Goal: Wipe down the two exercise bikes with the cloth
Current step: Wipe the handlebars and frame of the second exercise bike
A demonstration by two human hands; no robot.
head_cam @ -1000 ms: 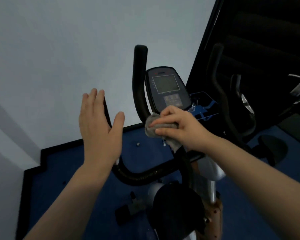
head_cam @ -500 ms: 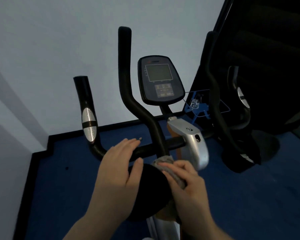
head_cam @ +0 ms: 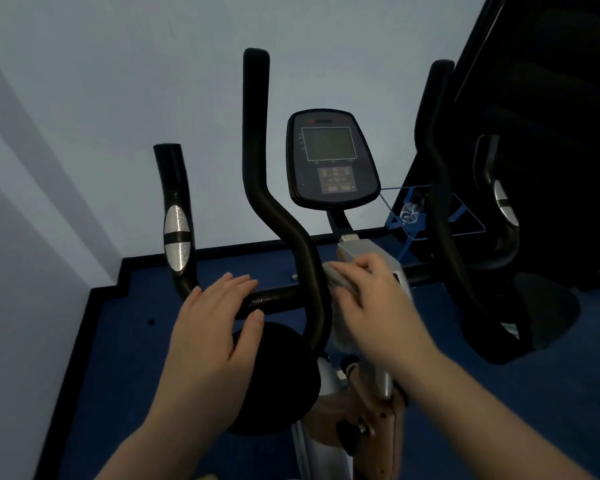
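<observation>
Pressing cloth (head_cam: 340,282) under right hand (head_cam: 378,306) — left hand (head_cam: 219,327) flat, open.

Ahead of left fingers (head_cam: 238,284): crossbar (head_cam: 274,299) blocks.
Between both hands' fingers: upright handlebar (head_cam: 257,168) stands.
Left of left fingers: open floor (head_cam: 129,341).

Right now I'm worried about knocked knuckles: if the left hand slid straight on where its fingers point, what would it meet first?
Probably the black handlebar crossbar: the left hand already has its fingertips there, though contact is unclear.
</observation>
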